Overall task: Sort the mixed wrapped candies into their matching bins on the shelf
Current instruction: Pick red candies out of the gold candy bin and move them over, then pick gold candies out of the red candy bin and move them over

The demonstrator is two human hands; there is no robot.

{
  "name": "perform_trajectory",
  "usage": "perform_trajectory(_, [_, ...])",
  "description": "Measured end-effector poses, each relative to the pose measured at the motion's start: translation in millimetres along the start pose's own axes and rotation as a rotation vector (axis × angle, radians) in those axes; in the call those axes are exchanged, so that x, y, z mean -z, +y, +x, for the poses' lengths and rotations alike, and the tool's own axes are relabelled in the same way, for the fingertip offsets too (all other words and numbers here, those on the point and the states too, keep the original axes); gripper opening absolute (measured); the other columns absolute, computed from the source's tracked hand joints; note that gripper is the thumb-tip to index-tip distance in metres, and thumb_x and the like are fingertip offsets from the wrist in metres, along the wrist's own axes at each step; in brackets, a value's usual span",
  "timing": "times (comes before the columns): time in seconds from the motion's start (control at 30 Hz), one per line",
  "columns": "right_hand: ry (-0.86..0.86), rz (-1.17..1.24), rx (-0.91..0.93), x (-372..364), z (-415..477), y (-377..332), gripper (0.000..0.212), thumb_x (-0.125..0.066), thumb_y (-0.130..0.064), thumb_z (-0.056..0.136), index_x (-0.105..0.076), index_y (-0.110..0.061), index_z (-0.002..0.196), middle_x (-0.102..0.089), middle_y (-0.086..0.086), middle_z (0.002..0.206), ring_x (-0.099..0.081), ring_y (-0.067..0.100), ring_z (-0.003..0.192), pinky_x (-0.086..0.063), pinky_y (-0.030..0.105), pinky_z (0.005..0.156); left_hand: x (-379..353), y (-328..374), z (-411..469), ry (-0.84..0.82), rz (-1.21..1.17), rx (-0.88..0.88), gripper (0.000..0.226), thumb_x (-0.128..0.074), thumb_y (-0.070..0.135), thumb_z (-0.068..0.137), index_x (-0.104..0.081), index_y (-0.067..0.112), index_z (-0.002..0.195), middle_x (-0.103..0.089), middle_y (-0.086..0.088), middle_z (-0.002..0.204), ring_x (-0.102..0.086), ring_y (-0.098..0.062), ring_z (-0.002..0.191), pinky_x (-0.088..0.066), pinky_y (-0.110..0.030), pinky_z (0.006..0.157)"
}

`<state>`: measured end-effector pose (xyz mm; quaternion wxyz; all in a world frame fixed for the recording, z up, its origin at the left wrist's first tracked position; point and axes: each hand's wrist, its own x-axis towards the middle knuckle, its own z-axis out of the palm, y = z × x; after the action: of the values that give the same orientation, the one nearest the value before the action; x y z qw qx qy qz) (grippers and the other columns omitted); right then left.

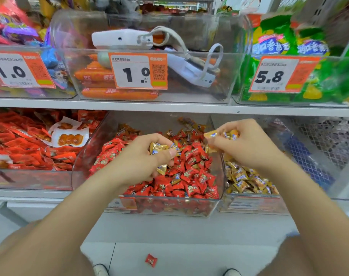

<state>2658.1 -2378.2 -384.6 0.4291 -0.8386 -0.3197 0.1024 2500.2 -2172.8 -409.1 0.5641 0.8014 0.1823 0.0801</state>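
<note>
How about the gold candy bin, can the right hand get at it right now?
Probably yes. The right hand, gripping gold candies, is just above the open-topped gold candy bin, with nothing between them.

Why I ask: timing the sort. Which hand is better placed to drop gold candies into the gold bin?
Probably the right hand: it holds gold candies by the gold bin, while the left hand is over the red bin.
</note>
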Motion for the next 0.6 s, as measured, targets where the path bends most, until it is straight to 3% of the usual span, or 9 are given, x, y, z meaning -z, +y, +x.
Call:
perform_trajectory(0.07, [-0.051,-0.012,-0.105,20,-4,23,0.019,-0.080,-0.032,0.088,-0.078,-0.015,0.080,-0.073,0.010,0.066,-0.052,0.017,0.049,-0.041,0.026,0.047,-21,4,-1,-0.054,-0.004,-0.007,0.009,-0.070,0.037,0.099,-0.068,0.033,0.107,-0.078,0.000,0.087,-0.053,-0.018,0.060,-0.044,-0.027,0.054])
perform_trajectory(0.2, [0.145,-0.264,-0.235,49,-8,87,0.013,-0.079,-0.035,0.087,-0.074,-0.024,0.095,-0.075,-0.001,0.067,-0.072,0.017,0.055,-0.058,0.029,0.057,-75,21,2,-0.073,0.131,-0.206,0.007,-0.068,0.037,0.100,-0.066,0.036,0.106,-0.076,-0.002,0.088,-0.055,-0.017,0.057,-0.046,-0.026,0.057])
perform_trajectory(0.27, [0.092,-0.243,-0.219,59,-13,112,0.028,-0.078,-0.041,0.085,-0.072,-0.033,0.112,-0.079,-0.004,0.090,-0.075,0.015,0.074,-0.061,0.032,0.069,-105,34,7,-0.049,0.225,-0.316,0.007,-0.067,0.036,0.100,-0.064,0.038,0.106,-0.074,0.002,0.090,-0.054,-0.008,0.051,-0.042,-0.024,0.054])
perform_trajectory(0.3, [0.041,-0.235,-0.169,65,-16,122,0.040,-0.075,-0.046,0.083,-0.070,-0.038,0.122,-0.078,-0.006,0.107,-0.076,0.014,0.090,-0.062,0.037,0.082,-119,41,11,-0.048,0.259,-0.365,0.008,-0.067,0.035,0.100,-0.064,0.037,0.106,-0.073,0.004,0.087,-0.053,-0.005,0.049,-0.041,-0.023,0.054])
perform_trajectory(0.37, [0.007,-0.152,-0.101,76,-22,145,0.054,-0.066,-0.044,0.079,-0.067,-0.044,0.133,-0.073,-0.008,0.128,-0.072,0.017,0.112,-0.059,0.048,0.097,-148,56,20,-0.080,0.343,-0.436,0.009,-0.066,0.034,0.100,-0.062,0.035,0.108,-0.068,0.004,0.074,-0.050,-0.004,0.046,-0.038,-0.022,0.053])
perform_trajectory(0.47, [0.175,-0.025,-0.079,94,-30,162,0.046,-0.058,-0.022,0.082,-0.076,-0.034,0.123,-0.077,-0.011,0.121,-0.074,0.017,0.110,-0.061,0.045,0.094,-187,63,51,-0.083,0.516,-0.437,0.010,-0.063,0.036,0.101,-0.058,0.035,0.109,-0.064,0.005,0.075,-0.057,-0.006,0.068,-0.038,-0.032,0.065])
perform_trajectory(0.5, [0.254,0.002,-0.098,100,-32,167,0.038,-0.058,-0.015,0.086,-0.078,-0.030,0.115,-0.079,-0.010,0.114,-0.075,0.018,0.106,-0.063,0.039,0.089,-200,61,64,-0.066,0.551,-0.415,0.011,-0.063,0.036,0.101,-0.058,0.033,0.110,-0.061,0.008,0.077,-0.057,-0.011,0.077,-0.037,-0.033,0.069])
perform_trajectory(0.57, [0.351,0.070,-0.187,109,-34,179,0.031,-0.059,-0.004,0.093,-0.079,-0.027,0.102,-0.081,-0.001,0.100,-0.077,0.025,0.098,-0.059,0.023,0.064,-223,55,88,-0.048,0.583,-0.385,0.018,-0.066,0.035,0.099,-0.059,0.027,0.114,-0.054,0.011,0.084,-0.058,-0.022,0.094,-0.035,-0.033,0.075])
perform_trajectory(0.6, [0.364,0.070,-0.217,112,-35,184,0.030,-0.060,-0.003,0.094,-0.078,-0.027,0.099,-0.081,0.002,0.095,-0.077,0.024,0.095,-0.058,0.020,0.061,-232,52,98,-0.075,0.581,-0.360,0.025,-0.069,0.037,0.097,-0.059,0.026,0.118,-0.054,0.008,0.093,-0.057,-0.024,0.100,-0.034,-0.032,0.077])
